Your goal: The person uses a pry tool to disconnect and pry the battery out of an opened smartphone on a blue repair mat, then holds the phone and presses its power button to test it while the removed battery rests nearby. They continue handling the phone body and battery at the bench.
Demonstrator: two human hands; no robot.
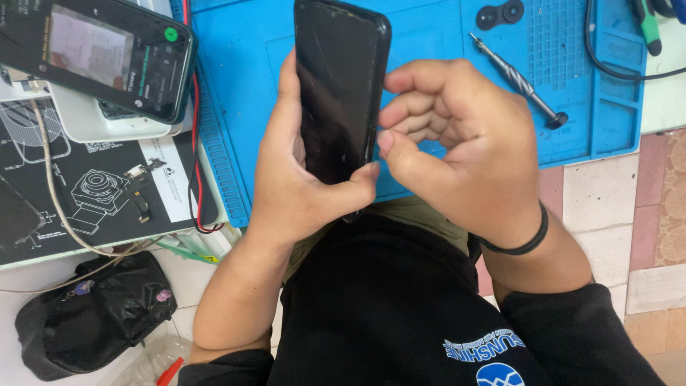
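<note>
Together, both hands, left (296, 179) and right (457, 143), grip a black phone (339, 86).

Two phones (341, 93) (107, 53), one screwdriver (518, 80), one mat (429, 43)

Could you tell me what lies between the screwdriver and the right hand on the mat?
Nothing: in the head view, only bare blue mat separates the screwdriver from the right hand.

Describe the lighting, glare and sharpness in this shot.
Head view: even, soft daylight with faint shadows; the dark phone in the left hand shows dull reflections, no hard glare; right hand sharp; the second phone's lit screen looks washed out.
</note>
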